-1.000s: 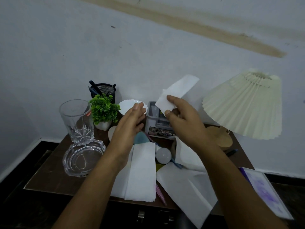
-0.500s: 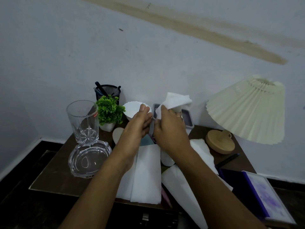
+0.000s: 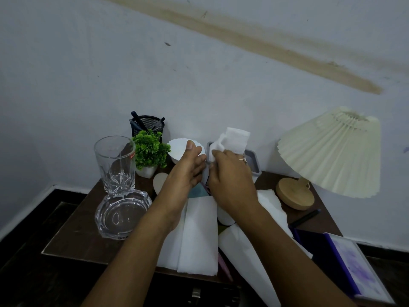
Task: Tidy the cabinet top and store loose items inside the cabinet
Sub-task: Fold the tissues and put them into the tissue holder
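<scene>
Dark cabinet top, glass, ashtray, tissues, lamp (shade tilted)

Crumpled white tissue sticks up over the grey box, at the back of the cabinet top.

Dim, bluish, soft light; wide-angle bending at edges.

The right hand pinches a crumpled white tissue above a grey box at the back of the cabinet top. The left hand is just beside it, fingers straight. A folded white sheet lies under the forearms. At the left stand a glass, a glass ashtray and a small green plant. A lamp stands at the right.
</scene>
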The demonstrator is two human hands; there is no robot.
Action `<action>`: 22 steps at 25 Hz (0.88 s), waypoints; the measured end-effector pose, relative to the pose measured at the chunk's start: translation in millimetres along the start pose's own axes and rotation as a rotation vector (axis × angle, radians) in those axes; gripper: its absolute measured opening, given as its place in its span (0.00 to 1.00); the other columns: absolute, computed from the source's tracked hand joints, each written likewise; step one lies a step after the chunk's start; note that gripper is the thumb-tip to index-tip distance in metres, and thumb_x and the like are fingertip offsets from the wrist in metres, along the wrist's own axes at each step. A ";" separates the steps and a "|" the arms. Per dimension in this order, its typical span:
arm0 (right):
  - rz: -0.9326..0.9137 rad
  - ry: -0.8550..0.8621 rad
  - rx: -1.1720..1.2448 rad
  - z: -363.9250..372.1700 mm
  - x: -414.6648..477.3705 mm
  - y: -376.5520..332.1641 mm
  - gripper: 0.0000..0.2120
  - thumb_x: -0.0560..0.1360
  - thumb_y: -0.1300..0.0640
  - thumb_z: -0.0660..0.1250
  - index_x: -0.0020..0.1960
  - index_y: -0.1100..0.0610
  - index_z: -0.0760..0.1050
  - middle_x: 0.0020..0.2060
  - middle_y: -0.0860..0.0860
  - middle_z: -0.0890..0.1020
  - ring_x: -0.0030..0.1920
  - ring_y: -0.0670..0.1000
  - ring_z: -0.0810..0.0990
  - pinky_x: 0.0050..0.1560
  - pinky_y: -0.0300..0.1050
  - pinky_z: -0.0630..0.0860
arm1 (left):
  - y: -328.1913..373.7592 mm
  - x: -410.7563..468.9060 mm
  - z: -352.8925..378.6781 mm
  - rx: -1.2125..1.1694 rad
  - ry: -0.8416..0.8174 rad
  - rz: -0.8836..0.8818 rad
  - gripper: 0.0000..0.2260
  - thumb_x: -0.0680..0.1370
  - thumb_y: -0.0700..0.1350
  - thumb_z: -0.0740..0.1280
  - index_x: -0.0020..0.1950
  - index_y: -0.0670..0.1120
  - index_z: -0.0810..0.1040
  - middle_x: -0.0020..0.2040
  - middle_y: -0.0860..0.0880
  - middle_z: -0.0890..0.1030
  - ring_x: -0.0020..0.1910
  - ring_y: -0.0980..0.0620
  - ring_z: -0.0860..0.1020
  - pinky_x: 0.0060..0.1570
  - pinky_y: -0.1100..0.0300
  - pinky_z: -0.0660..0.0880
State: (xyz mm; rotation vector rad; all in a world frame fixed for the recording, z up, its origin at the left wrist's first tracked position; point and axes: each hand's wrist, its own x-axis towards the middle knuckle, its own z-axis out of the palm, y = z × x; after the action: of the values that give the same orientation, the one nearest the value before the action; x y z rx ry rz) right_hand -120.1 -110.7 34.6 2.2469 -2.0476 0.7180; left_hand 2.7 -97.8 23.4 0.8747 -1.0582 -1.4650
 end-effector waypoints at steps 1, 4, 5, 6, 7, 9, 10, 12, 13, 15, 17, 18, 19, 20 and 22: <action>-0.004 -0.004 0.011 0.3 -0.5 0.3 0.18 0.84 0.52 0.58 0.72 0.54 0.72 0.66 0.53 0.78 0.64 0.54 0.77 0.67 0.48 0.71 | -0.2 0.2 -0.1 -0.003 -0.002 0.000 0.39 0.70 0.70 0.54 0.77 0.51 0.67 0.75 0.49 0.73 0.71 0.54 0.73 0.70 0.59 0.68; -0.016 0.024 0.079 -2.3 2.3 1.5 0.18 0.83 0.53 0.60 0.71 0.55 0.73 0.66 0.53 0.78 0.64 0.53 0.77 0.68 0.47 0.71 | -2.1 1.0 -1.3 -0.003 -0.006 0.000 0.40 0.70 0.70 0.54 0.78 0.51 0.67 0.75 0.49 0.73 0.71 0.54 0.73 0.71 0.57 0.68; -0.035 -0.002 0.074 -3.9 3.8 1.5 0.17 0.83 0.54 0.60 0.71 0.55 0.73 0.67 0.52 0.78 0.64 0.53 0.76 0.68 0.47 0.70 | -2.6 1.1 -1.8 -0.007 -0.006 0.001 0.40 0.70 0.70 0.54 0.77 0.51 0.67 0.74 0.49 0.74 0.71 0.54 0.74 0.72 0.56 0.67; -0.064 -0.037 0.071 -5.2 4.6 0.9 0.17 0.83 0.55 0.59 0.71 0.54 0.73 0.67 0.52 0.78 0.65 0.53 0.76 0.69 0.46 0.69 | -2.6 1.3 -2.5 -0.010 -0.007 0.004 0.39 0.70 0.70 0.54 0.77 0.51 0.67 0.74 0.49 0.74 0.71 0.54 0.74 0.72 0.56 0.67; -0.089 -0.058 0.101 -7.1 3.5 0.3 0.17 0.83 0.56 0.59 0.70 0.54 0.74 0.67 0.52 0.78 0.65 0.52 0.76 0.70 0.46 0.69 | -2.6 1.0 -3.4 -0.010 -0.010 0.007 0.39 0.70 0.70 0.54 0.77 0.51 0.67 0.74 0.49 0.74 0.71 0.54 0.74 0.72 0.56 0.68; -0.107 -0.049 0.237 -12.6 -1.4 1.1 0.17 0.83 0.60 0.59 0.69 0.55 0.77 0.69 0.52 0.77 0.68 0.53 0.75 0.71 0.48 0.71 | -1.4 0.2 -4.9 -0.003 -0.014 0.014 0.40 0.70 0.71 0.54 0.77 0.52 0.67 0.74 0.49 0.74 0.70 0.55 0.74 0.68 0.60 0.70; -0.098 -0.034 0.312 -16.2 -5.6 3.7 0.17 0.83 0.62 0.58 0.68 0.55 0.78 0.70 0.52 0.76 0.69 0.54 0.74 0.70 0.52 0.73 | -0.6 -0.6 -5.7 0.002 -0.011 0.022 0.39 0.70 0.71 0.54 0.77 0.52 0.67 0.73 0.50 0.75 0.69 0.56 0.75 0.64 0.62 0.71; -0.051 -0.016 0.465 -25.3 -17.9 13.2 0.17 0.82 0.65 0.58 0.67 0.55 0.78 0.68 0.52 0.77 0.66 0.54 0.77 0.63 0.55 0.79 | 1.2 -2.6 -6.8 0.018 0.003 0.044 0.38 0.71 0.71 0.55 0.76 0.52 0.69 0.72 0.51 0.76 0.65 0.60 0.77 0.63 0.63 0.73; -0.023 -0.007 0.538 -30.5 -24.5 20.8 0.17 0.82 0.65 0.58 0.66 0.55 0.78 0.66 0.52 0.78 0.63 0.53 0.79 0.58 0.52 0.82 | 1.9 -3.5 -7.3 0.035 0.019 0.059 0.37 0.72 0.71 0.55 0.74 0.52 0.71 0.70 0.52 0.78 0.64 0.60 0.78 0.64 0.61 0.73; 0.024 0.050 0.577 -43.2 -38.0 39.8 0.16 0.82 0.65 0.58 0.63 0.54 0.80 0.58 0.49 0.81 0.56 0.47 0.82 0.50 0.36 0.82 | 2.5 -5.3 -7.2 0.089 0.073 0.102 0.32 0.75 0.72 0.57 0.68 0.54 0.78 0.64 0.55 0.82 0.59 0.61 0.81 0.65 0.57 0.75; 0.074 0.099 0.517 -52.7 -51.6 62.3 0.16 0.82 0.65 0.59 0.60 0.52 0.81 0.52 0.45 0.83 0.52 0.41 0.81 0.48 0.28 0.76 | 2.7 -8.0 -4.7 0.133 0.094 0.138 0.26 0.77 0.69 0.58 0.61 0.53 0.82 0.57 0.54 0.85 0.56 0.58 0.83 0.59 0.56 0.78; 0.105 0.104 0.492 -54.9 -57.8 72.4 0.15 0.82 0.65 0.59 0.59 0.53 0.82 0.51 0.44 0.83 0.52 0.40 0.81 0.49 0.28 0.76 | 2.3 -10.3 -2.2 0.140 0.075 0.146 0.25 0.77 0.68 0.59 0.59 0.53 0.83 0.55 0.53 0.86 0.56 0.56 0.84 0.57 0.56 0.80; 0.129 0.100 0.464 -55.4 -62.8 81.5 0.14 0.81 0.65 0.61 0.58 0.53 0.82 0.50 0.44 0.84 0.51 0.40 0.80 0.50 0.29 0.75 | 1.5 -12.5 1.0 0.142 0.041 0.148 0.25 0.77 0.68 0.60 0.58 0.51 0.84 0.55 0.51 0.86 0.55 0.53 0.84 0.55 0.55 0.81; 0.145 0.087 0.425 -53.9 -67.3 88.9 0.12 0.81 0.64 0.63 0.57 0.54 0.83 0.50 0.45 0.84 0.51 0.38 0.79 0.50 0.28 0.74 | 0.3 -14.9 4.5 0.143 0.007 0.144 0.25 0.77 0.68 0.60 0.58 0.51 0.84 0.55 0.51 0.86 0.55 0.52 0.84 0.54 0.55 0.82; 0.174 0.040 0.334 -50.1 -73.5 99.4 0.08 0.78 0.59 0.69 0.57 0.52 0.82 0.51 0.44 0.82 0.49 0.36 0.77 0.44 0.27 0.72 | -3.1 -19.0 13.8 0.162 -0.045 0.132 0.25 0.77 0.67 0.60 0.58 0.51 0.84 0.55 0.51 0.86 0.54 0.51 0.85 0.53 0.56 0.82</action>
State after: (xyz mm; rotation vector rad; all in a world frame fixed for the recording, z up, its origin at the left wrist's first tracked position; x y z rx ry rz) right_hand -232.8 -40.0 25.6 2.1988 -2.2702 1.1892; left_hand -8.3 -76.9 24.7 0.8713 -1.2586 -1.3074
